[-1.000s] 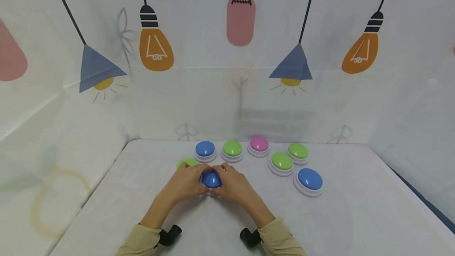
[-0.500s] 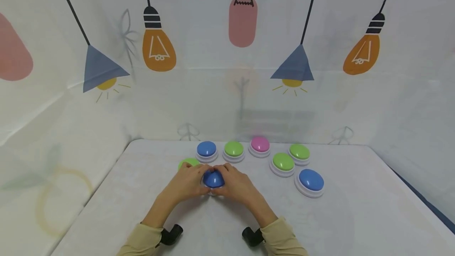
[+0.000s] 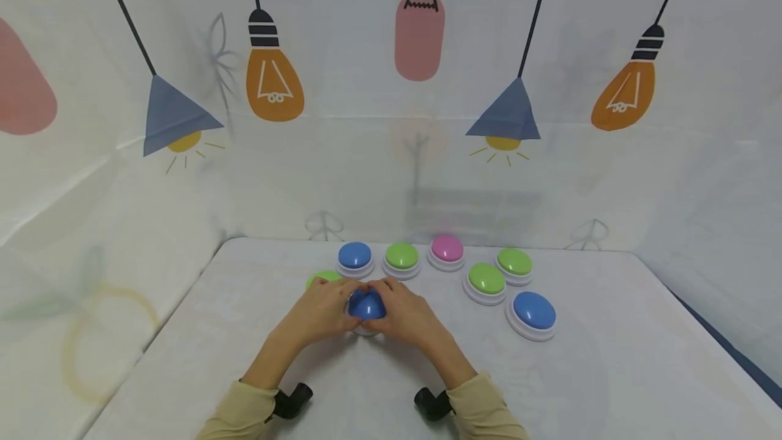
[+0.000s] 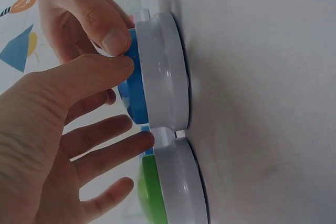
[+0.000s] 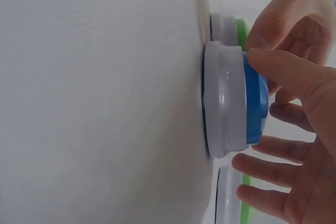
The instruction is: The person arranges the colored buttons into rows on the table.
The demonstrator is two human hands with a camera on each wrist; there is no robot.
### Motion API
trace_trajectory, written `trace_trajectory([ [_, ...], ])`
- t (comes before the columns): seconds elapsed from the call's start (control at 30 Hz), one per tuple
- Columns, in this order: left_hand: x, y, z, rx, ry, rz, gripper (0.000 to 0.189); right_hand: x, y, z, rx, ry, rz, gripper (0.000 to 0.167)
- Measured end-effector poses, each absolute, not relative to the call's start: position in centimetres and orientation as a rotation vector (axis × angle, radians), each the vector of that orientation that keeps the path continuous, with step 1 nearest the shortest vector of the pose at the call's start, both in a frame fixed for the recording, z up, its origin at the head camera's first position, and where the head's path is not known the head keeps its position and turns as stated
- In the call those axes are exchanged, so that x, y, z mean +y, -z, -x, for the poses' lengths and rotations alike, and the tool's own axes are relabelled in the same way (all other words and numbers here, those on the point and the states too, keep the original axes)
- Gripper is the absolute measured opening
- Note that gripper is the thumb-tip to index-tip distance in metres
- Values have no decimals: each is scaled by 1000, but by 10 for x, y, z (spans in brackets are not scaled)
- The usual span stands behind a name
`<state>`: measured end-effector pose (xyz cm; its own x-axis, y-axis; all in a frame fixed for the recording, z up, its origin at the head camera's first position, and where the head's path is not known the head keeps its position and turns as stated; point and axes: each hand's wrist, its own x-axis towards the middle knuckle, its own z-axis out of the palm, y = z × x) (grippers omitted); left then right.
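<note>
A blue-domed push button (image 3: 366,305) with a white round base (image 4: 164,74) sits on the white table between both hands. My left hand (image 3: 322,311) holds the dome from the left, and my right hand (image 3: 404,312) from the right. Thumbs meet at its near side; index fingers curve around the far side in the head view. In the left wrist view, the left thumb (image 4: 100,74) touches the blue dome while other fingers spread apart. The right wrist view shows the right thumb (image 5: 278,66) on the dome too. Index fingertips are partly hidden there.
A green button (image 3: 324,276) is partly covered behind the left hand. Behind stand blue (image 3: 354,257), green (image 3: 401,257) and pink (image 3: 447,248) buttons. To the right are two green buttons (image 3: 487,279) and a blue one (image 3: 534,311). A lamp-patterned sheet hangs behind the table.
Both thumbs sit slightly higher against the blue dome than half a second ago. The hands otherwise stay around the same button, and the other buttons have not moved.
</note>
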<state>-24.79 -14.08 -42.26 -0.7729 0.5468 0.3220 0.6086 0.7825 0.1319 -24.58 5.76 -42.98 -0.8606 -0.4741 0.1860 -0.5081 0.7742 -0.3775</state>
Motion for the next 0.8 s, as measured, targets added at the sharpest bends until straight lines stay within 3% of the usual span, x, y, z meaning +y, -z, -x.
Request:
trace_trajectory([
  [0.8, -188, 399, 256, -2809, 690, 632, 56, 21, 421, 262, -2927, -780, -784, 69],
])
